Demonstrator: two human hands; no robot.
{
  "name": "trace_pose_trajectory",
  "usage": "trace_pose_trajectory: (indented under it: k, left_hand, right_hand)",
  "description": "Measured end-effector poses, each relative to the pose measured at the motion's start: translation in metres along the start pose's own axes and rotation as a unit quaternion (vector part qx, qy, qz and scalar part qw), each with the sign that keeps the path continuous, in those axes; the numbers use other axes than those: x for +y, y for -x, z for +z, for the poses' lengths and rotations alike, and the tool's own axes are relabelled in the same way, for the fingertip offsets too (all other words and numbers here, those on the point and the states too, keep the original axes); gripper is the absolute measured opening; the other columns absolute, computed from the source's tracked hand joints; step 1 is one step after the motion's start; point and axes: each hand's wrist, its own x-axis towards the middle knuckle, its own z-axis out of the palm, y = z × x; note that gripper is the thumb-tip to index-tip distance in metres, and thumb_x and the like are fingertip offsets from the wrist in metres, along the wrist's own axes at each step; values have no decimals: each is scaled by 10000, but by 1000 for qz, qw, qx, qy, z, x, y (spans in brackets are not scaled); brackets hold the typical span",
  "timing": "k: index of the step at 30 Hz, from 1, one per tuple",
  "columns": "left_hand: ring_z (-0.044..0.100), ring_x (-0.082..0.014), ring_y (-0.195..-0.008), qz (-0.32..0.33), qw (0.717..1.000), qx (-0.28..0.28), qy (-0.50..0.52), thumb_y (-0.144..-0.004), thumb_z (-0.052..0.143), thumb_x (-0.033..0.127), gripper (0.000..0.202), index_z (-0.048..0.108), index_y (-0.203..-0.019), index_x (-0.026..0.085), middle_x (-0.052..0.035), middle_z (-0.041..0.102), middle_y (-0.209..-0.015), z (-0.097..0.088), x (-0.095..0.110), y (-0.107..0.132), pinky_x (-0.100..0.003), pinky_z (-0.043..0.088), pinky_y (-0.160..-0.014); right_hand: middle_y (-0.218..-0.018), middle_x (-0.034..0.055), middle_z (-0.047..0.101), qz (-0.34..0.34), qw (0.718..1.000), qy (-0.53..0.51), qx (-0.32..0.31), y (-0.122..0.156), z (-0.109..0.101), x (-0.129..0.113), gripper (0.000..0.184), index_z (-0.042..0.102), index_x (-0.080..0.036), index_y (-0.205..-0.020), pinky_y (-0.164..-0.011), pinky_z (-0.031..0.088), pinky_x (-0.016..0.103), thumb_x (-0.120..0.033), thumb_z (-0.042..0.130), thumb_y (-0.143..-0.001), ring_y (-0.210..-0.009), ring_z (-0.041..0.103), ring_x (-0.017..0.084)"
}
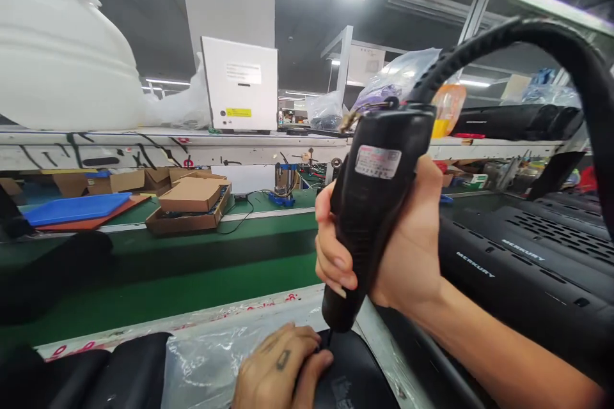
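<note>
My right hand (407,249) is wrapped round a black electric screwdriver (371,198), held upright with its bit pointing down. A thick black cable (522,32) arches from its top toward the right. The bit meets a black plastic housing (355,370) at the bottom of the view. Beside the bit, my left hand (283,364) rests on that housing with thumb and fingers pinched together close to the tip. Whatever lies between those fingertips is too small or hidden to make out.
Black Merkury-marked housings (518,268) lie on the right. A clear plastic bag (201,358) and more black parts (115,370) are at the lower left. Behind the green conveyor belt (192,268) stand cardboard boxes (192,204) and a blue tray (79,208). A shelf (268,147) spans above.
</note>
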Motion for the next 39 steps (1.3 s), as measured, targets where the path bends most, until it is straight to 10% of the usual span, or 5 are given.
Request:
trace_pose_trajectory:
  k: [13, 22, 29, 35, 39]
  left_hand:
    - [715, -250, -976, 0, 999, 46, -12, -962, 625, 378, 189, 741, -890, 248, -68, 768, -864, -5, 16, -16, -415, 622, -887]
    - [730, -189, -828, 16, 998, 59, 7, -969, 632, 259, 144, 701, -849, 218, -15, 779, -809, -23, 24, -17, -317, 601, -760]
    - [707, -122, -835, -13, 995, 31, 93, -921, 726, 180, 98, 643, -963, 211, 67, 779, -844, -29, 21, -10, -268, 576, -779]
    - [700, -118, -881, -41, 988, 17, 146, -907, 761, 251, 100, 664, -900, 228, 79, 782, -831, -25, 20, -3, -248, 600, -824]
    - [706, -117, -863, -49, 987, 28, 151, -898, 773, 256, 130, 647, -922, 236, 77, 769, -813, -24, 20, 0, -243, 596, -809]
  right_hand:
    - [-416, -59, 458, -97, 994, -26, -34, 19, 10, -32, 722, 610, -168, -717, -296, 402, 219, -882, 696, -657, -281, 385, 92]
    - [-430, -62, 506, -64, 995, -14, -72, 18, 3, -31, 676, 664, -189, -744, -328, 435, 218, -821, 819, -560, -282, 398, 89]
    - [-473, -20, 450, -91, 993, -13, -74, 27, 6, -36, 1084, 626, -172, -809, -384, 453, 232, -867, -205, -791, -340, 425, 98]
    - [-461, -46, 498, -60, 996, -20, -68, 31, 11, -35, 651, 626, -181, -773, -382, 473, 199, -826, 590, -845, -337, 446, 86]
    - [-432, -40, 420, -72, 995, 6, -68, 33, 11, -33, 1011, 655, -195, -790, -336, 412, 210, -926, -42, -837, -295, 356, 80]
